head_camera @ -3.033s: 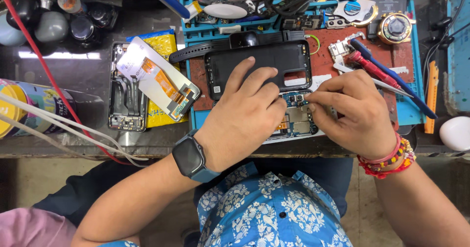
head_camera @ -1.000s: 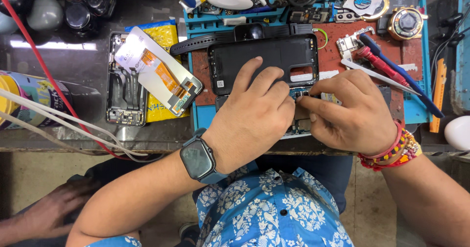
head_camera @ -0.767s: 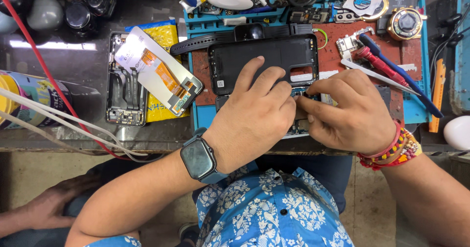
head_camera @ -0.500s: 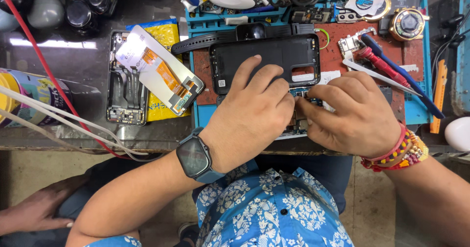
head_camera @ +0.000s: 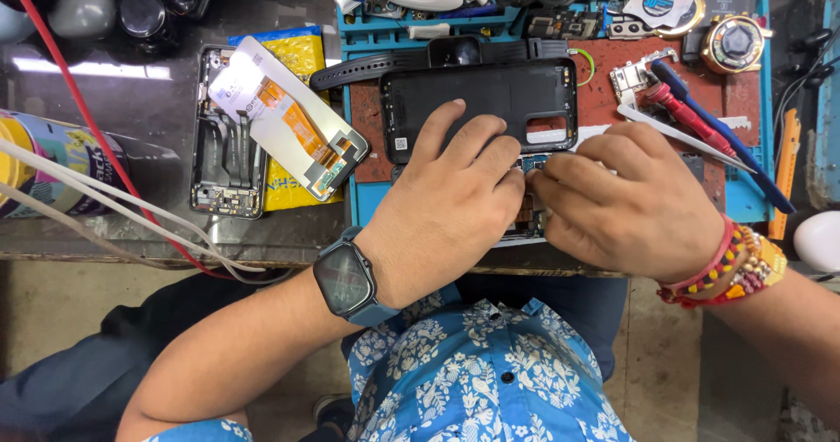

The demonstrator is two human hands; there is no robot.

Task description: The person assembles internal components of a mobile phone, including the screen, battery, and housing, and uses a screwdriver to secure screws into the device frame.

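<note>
An opened phone [head_camera: 528,219] with its circuit board showing lies on a blue work mat [head_camera: 367,201] at the table's front edge. My left hand [head_camera: 446,206], with a dark smartwatch [head_camera: 346,280] on its wrist, lies flat across the phone and presses it down. My right hand [head_camera: 630,201], with red and yellow bracelets, has its fingertips pinched together on the board beside the left forefinger. What they pinch is hidden. A black back cover [head_camera: 490,101] lies just beyond the phone, partly under my left fingers.
Silver tweezers [head_camera: 682,136], a red-handled screwdriver [head_camera: 691,118] and a blue tool [head_camera: 744,162] lie right of the cover. At the left are a bare phone frame [head_camera: 214,171], a display panel [head_camera: 284,118], a yellow packet [head_camera: 289,188], a printed can [head_camera: 52,157] and loose cables [head_camera: 114,188].
Both hands have stayed on the phone with only small finger shifts. Another person's hand, seen low at the left a second ago, is out of view.
</note>
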